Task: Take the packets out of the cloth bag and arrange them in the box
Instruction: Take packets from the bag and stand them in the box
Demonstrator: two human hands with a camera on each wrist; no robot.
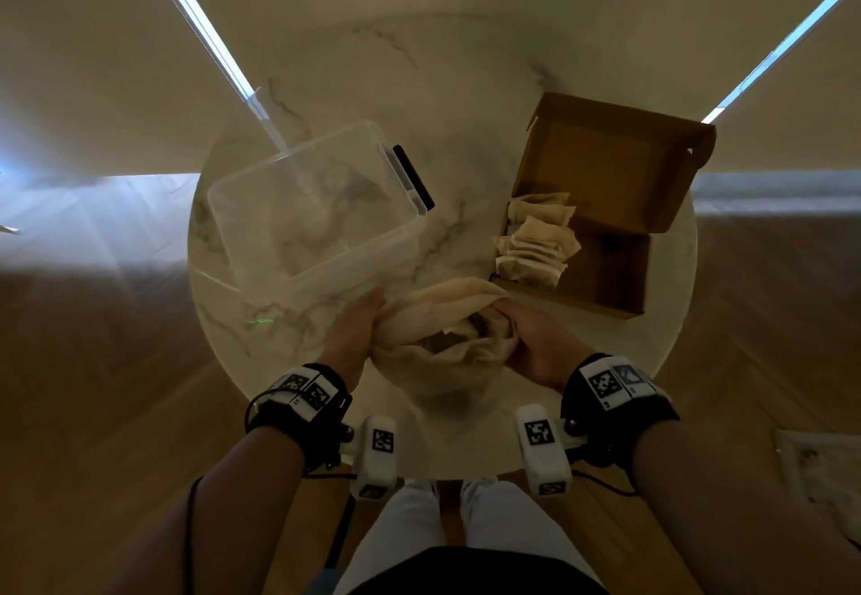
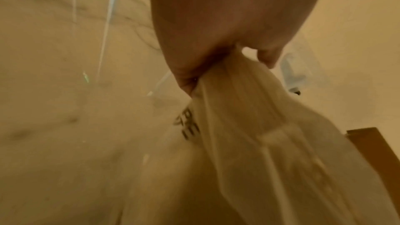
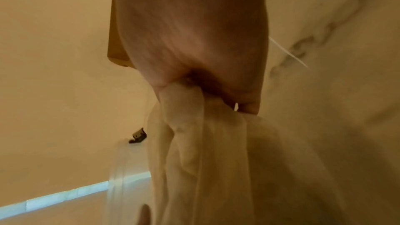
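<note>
Hands spread the bag mouth on the counter

Tub (image 1: 317,212), clear plastic, sits at the left of the round marble counter (image 1: 466,96), with a dark flat object (image 1: 413,177) leaning at its right edge. Just in front of the tub, the left hand (image 1: 355,331) grips the left rim of the bag (image 1: 442,338); in the left wrist view its fingers (image 2: 267,56) and thumb are clamped on bunched cloth (image 2: 249,126), which bears some dark print. The bag lies crumpled at the near middle of the counter, its mouth held open between both hands, and something darker shows inside, too dim to tell apart. The right hand (image 1: 536,343) holds the right rim, and the right wrist view shows its fingers (image 3: 249,105) pinched tight on a gather of fabric (image 3: 194,151). Beyond that hand stands the cardboard box (image 1: 615,277), lid flap open at the far side. Pale packets (image 1: 536,240) are stacked along the box's left side, some poking over its edge; the right part of the box is bare cardboard.
</note>
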